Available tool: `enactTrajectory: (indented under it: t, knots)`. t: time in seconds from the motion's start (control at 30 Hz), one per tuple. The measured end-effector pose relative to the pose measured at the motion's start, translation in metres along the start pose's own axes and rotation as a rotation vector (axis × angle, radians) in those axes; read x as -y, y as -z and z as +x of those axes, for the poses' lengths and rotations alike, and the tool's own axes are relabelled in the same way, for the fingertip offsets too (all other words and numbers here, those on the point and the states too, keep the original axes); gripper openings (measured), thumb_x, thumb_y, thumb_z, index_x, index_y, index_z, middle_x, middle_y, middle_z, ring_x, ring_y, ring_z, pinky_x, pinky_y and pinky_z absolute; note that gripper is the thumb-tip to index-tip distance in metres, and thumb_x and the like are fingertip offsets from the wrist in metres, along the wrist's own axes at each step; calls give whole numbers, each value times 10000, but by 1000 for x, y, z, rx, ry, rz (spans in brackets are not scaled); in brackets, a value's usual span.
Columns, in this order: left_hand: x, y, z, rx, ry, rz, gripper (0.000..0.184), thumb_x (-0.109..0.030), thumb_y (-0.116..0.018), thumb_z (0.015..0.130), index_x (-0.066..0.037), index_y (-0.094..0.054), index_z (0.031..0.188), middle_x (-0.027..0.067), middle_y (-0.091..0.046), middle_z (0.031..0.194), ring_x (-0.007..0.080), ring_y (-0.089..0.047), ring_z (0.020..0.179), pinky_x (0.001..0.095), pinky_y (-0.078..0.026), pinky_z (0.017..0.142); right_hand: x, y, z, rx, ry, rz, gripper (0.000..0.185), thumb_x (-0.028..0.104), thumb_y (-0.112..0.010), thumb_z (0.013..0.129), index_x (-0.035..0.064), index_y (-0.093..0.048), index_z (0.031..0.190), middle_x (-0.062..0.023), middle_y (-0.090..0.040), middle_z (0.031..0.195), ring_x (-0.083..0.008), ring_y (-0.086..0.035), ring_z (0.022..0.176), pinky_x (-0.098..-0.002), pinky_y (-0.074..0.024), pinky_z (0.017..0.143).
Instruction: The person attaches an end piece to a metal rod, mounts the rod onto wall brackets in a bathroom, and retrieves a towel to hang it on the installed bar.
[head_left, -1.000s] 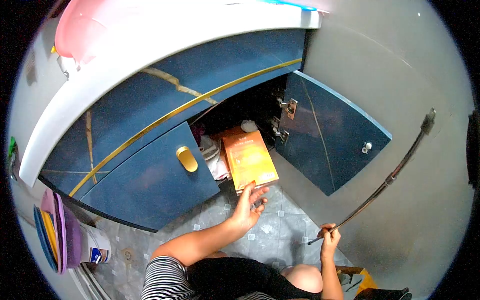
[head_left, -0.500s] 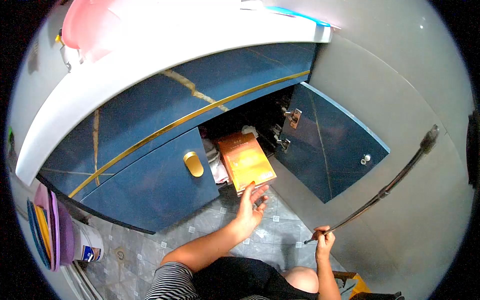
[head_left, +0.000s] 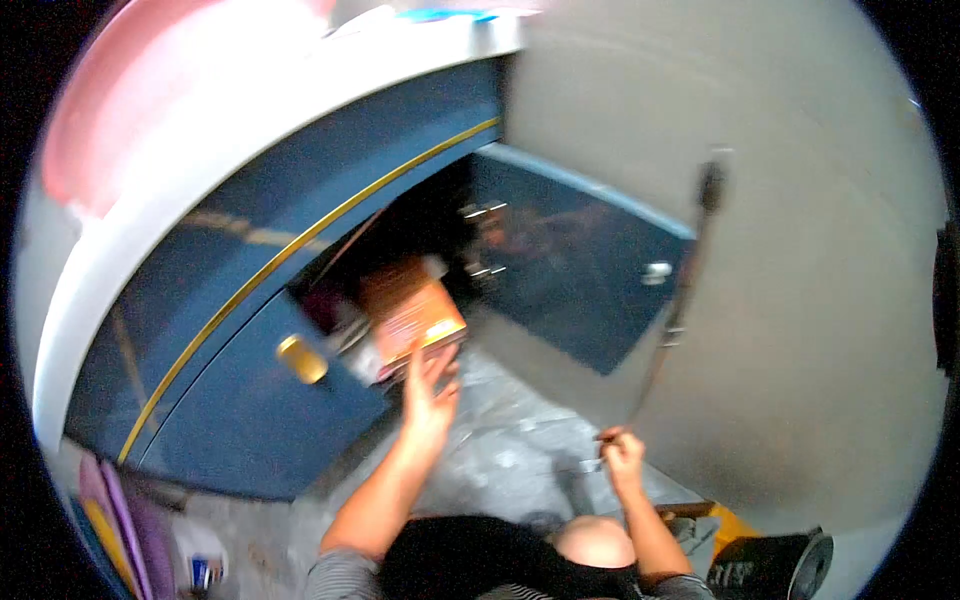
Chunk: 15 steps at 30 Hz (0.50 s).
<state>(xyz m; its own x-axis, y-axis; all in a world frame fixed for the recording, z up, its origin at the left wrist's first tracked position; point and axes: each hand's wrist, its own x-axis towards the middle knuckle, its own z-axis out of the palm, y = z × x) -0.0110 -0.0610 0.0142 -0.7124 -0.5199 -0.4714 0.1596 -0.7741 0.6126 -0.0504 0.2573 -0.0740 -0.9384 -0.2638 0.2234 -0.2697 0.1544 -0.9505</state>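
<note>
An orange box [head_left: 415,310] sticks out of the open cabinet, with crumpled cloth [head_left: 358,345] to its left. My left hand [head_left: 432,385] is at the box's front edge, its fingers spread, some beneath the edge. The fingers of my right hand [head_left: 622,450] are wrapped round the lower end of a long thin rod [head_left: 662,365]. The rod slants up along the grey wall to a dark brush-like tip. Motion blurs the picture.
An open blue door [head_left: 580,260] stands right of the cabinet opening; another blue door [head_left: 250,400] is at left. Above are a white basin edge [head_left: 75,300] and pink tub [head_left: 150,110]. Purple basins [head_left: 135,530], a white bucket [head_left: 200,550] and a black cylinder [head_left: 765,568] stand low.
The view has swung, so the cabinet and both hands sit further left. In this view the rod stands steeper. The orange box appears further back in the cabinet, with my left hand still at its front.
</note>
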Motion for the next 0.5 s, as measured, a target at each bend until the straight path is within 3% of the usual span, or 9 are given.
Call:
enactTrajectory:
  t: [0.07, 0.17, 0.2, 0.27, 0.3, 0.33, 0.4, 0.47, 0.5]
  knots:
    - [9, 18, 8, 53, 159, -35, 594, -448, -647, 802, -34, -439, 1173, 101, -628, 1049, 146, -500, 727, 252, -374, 561, -13, -5, 1, 20, 127, -116, 157, -16, -458, 705, -29, -603, 763, -87, -617, 728, -127, -521, 568, -265, -446, 532]
    - [15, 18, -7, 152, 250, 74, 311, -334, -645, 826, -58, -562, 945, 126, -620, 945, 183, -549, 711, 246, -357, 505, 5, -15, 18, 130, 213, -88, 184, -2, -471, 732, 1, -628, 827, -65, -583, 689, -130, -532, 611, -280, -440, 584]
    - [11, 11, -13, 268, 275, 22, 241, -237, -591, 836, -29, -564, 954, 150, -621, 944, 225, -584, 773, 268, -404, 531, 11, -17, 21, 163, 209, -140, 182, 1, -472, 731, 8, -625, 829, -76, -577, 687, -144, -547, 628, -286, -443, 590]
    - [11, 9, -16, 424, 328, -163, 254, -158, -523, 814, 1, -552, 1009, 218, -583, 1037, 300, -578, 954, 324, -489, 671, 11, -26, 20, 191, 196, -145, 173, 12, -478, 723, 4, -619, 823, -89, -576, 688, -163, -558, 639, -297, -450, 599]
    - [11, -47, -32, 502, 335, -218, 298, -146, -509, 801, 30, -536, 1040, 251, -544, 1092, 341, -522, 1052, 365, -471, 798, 36, 6, 45, 181, 313, -193, 178, 36, -491, 709, -6, -617, 829, -111, -581, 706, -190, -567, 652, -316, -461, 607]
    - [3, -47, -44, 501, 351, -288, 343, -134, -495, 788, 58, -520, 1071, 285, -506, 1147, 381, -466, 1151, 406, -452, 925, 37, 0, 40, 162, 356, -186, 190, 55, -500, 690, -11, -616, 825, -122, -582, 715, -209, -567, 650, -331, -468, 612]
    - [0, -59, -37, 655, 298, -363, 399, -133, -489, 791, 98, -478, 1117, 308, -427, 1233, 409, -363, 1237, 451, -322, 1064, 46, 5, 53, 126, 318, -195, 200, 39, -479, 658, -13, -608, 802, -119, -599, 730, -196, -563, 641, -311, -465, 597]
    - [-5, -77, -41, 734, 351, -472, 409, -59, -453, 764, 125, -456, 1129, 315, -420, 1240, 422, -355, 1239, 479, -263, 1094, 54, 18, 61, 29, 369, -181, 193, 15, -458, 670, -12, -607, 790, -70, -571, 673, -131, -513, 578, -280, -440, 546]
    - [-2, -79, -43, 769, 330, -498, 417, -4, -445, 716, 128, -458, 1111, 333, -388, 1258, 440, -320, 1256, 485, -247, 1102, 65, 27, 60, -7, 290, -118, 182, 6, -452, 685, -13, -604, 783, -51, -544, 653, -114, -488, 560, -264, -419, 525]
